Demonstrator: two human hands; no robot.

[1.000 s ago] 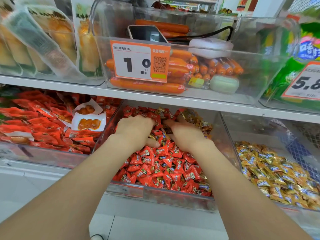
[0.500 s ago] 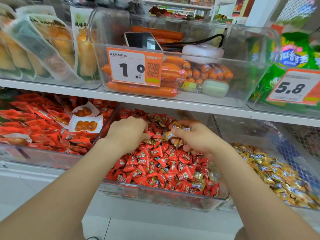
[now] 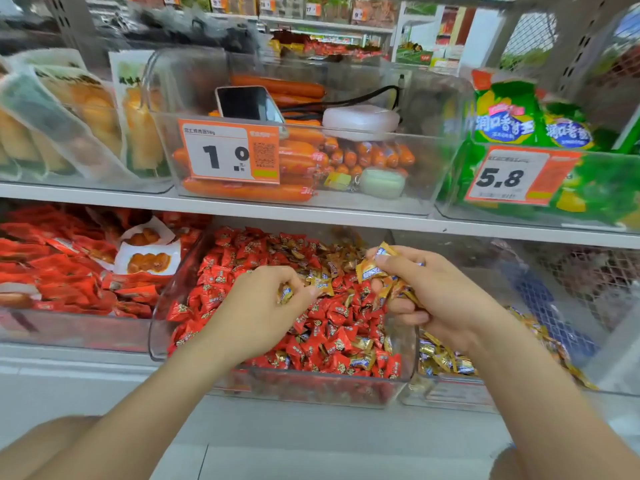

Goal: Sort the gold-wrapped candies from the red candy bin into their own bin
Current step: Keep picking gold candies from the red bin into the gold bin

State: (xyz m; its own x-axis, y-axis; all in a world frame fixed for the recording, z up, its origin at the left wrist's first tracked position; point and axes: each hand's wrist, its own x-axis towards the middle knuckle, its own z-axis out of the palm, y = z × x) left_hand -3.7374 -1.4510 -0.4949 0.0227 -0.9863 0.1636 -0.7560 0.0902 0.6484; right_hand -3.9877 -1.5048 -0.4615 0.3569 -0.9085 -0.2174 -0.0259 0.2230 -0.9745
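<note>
A clear bin (image 3: 162,327) on the lower shelf holds a heap of red candies (image 3: 332,327) with gold-wrapped ones mixed in, mostly at its back right. My left hand (image 3: 263,306) hovers over the heap and pinches one gold candy (image 3: 285,294). Over the bin's right side, my right hand (image 3: 436,296) grips a bunch of gold candies (image 3: 377,271). To the right stands a second clear bin (image 3: 602,368) with gold candies (image 3: 440,358) in it, partly hidden by my right forearm.
A bin of red snack packets (image 3: 62,271) sits to the left. The upper shelf (image 3: 311,211) overhangs the bins and carries a clear box of orange sausages (image 3: 298,157) with a phone (image 3: 247,103), plus green packets (image 3: 519,126) at right.
Both hands have lifted out of the red heap. The right hand came up and moved right with a bunch of gold candies; the left hand picked up one gold candy.
</note>
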